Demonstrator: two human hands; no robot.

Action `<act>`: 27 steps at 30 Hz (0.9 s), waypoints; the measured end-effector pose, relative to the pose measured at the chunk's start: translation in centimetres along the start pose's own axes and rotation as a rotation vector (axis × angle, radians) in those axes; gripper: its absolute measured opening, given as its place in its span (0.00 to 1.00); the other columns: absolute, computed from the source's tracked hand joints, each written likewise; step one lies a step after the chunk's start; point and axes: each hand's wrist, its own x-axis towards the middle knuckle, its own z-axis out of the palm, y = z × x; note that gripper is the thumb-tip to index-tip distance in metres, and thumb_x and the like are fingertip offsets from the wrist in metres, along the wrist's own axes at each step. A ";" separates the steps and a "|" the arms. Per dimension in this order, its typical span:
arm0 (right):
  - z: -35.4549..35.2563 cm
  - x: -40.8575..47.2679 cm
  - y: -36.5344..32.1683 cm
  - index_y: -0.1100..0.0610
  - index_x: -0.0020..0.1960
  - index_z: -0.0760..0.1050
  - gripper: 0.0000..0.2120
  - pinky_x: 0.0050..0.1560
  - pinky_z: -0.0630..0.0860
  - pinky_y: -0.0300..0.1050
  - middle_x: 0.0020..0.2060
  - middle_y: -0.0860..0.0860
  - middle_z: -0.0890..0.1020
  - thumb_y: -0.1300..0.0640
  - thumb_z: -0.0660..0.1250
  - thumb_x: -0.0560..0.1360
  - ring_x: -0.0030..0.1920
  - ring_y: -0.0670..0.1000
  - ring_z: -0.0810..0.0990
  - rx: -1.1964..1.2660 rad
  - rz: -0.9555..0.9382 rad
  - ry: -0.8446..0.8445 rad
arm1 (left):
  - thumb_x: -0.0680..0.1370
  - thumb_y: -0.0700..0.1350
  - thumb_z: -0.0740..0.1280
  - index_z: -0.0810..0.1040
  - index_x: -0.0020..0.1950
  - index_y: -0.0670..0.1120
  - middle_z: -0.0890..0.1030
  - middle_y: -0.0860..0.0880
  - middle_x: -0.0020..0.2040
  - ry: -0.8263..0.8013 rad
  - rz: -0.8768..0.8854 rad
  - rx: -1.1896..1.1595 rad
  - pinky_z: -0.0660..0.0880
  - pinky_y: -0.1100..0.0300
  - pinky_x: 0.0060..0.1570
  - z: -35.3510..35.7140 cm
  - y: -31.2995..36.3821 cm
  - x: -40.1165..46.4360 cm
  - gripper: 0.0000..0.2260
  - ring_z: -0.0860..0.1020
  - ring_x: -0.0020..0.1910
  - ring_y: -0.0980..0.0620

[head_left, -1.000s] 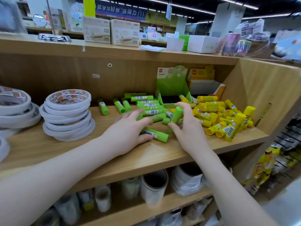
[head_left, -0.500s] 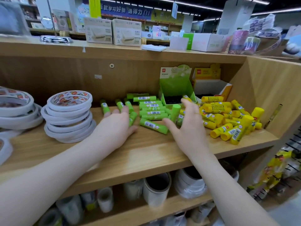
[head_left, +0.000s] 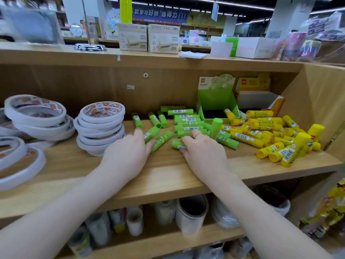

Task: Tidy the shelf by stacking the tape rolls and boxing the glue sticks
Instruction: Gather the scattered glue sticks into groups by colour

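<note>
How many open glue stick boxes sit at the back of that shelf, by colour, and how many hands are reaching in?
Green box: 1
Yellow box: 1
Hands: 2, the left hand and the right hand, which pinches a green glue stick
Total: 4

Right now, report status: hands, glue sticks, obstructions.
Left hand on two loose green glue sticks; right hand gripping one green stick. Green box nearly empty. One green stick upright before it.
</note>
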 end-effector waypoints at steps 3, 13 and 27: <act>-0.9 -0.6 0.2 0.54 0.58 0.71 0.13 0.37 0.70 0.45 0.55 0.50 0.76 0.48 0.59 0.78 0.49 0.56 0.78 0.213 0.049 0.095 | 0.81 0.50 0.53 0.63 0.48 0.46 0.74 0.45 0.42 0.015 0.043 -0.378 0.66 0.52 0.37 -0.5 0.2 -0.6 0.08 0.75 0.45 0.42; -1.4 -2.5 2.5 0.51 0.51 0.66 0.15 0.33 0.64 0.36 0.35 0.48 0.77 0.53 0.71 0.71 0.33 0.45 0.75 0.530 0.232 0.102 | 0.78 0.48 0.61 0.70 0.53 0.47 0.72 0.49 0.50 0.027 0.067 -0.528 0.61 0.61 0.40 -0.2 0.9 0.4 0.06 0.71 0.47 0.51; -1.3 -2.5 4.1 0.54 0.47 0.71 0.11 0.45 0.75 0.51 0.41 0.52 0.81 0.48 0.68 0.73 0.46 0.56 0.79 0.406 0.380 0.061 | 0.77 0.47 0.64 0.70 0.56 0.45 0.74 0.48 0.49 -0.018 0.100 -0.618 0.60 0.65 0.38 1.5 4.9 2.2 0.11 0.73 0.47 0.50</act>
